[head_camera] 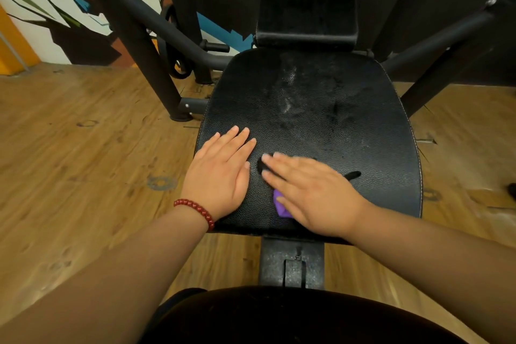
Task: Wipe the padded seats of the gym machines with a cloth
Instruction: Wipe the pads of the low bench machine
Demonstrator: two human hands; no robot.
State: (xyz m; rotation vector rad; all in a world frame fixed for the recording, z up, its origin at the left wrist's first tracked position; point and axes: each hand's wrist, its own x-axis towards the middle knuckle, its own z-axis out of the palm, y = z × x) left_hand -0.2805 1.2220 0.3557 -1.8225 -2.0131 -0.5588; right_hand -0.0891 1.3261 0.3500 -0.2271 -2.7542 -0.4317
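Observation:
A black padded seat [321,109] of a gym machine fills the middle of the head view, with dusty pale smears toward its back. My left hand [220,173] lies flat on the seat's front left part, fingers straight, a red bead bracelet on the wrist. My right hand [310,193] presses flat on a cloth [282,208] near the seat's front edge. The cloth shows a purple corner under my palm and dark parts at my fingertips and to the right. Most of the cloth is hidden under my hand.
The black backrest pad [307,0] rises behind the seat. Black frame posts [134,36] and angled arms [435,42] flank it on both sides. The seat's support post [291,262] stands in front of me on a wooden floor [83,162]. A painted wall is at far left.

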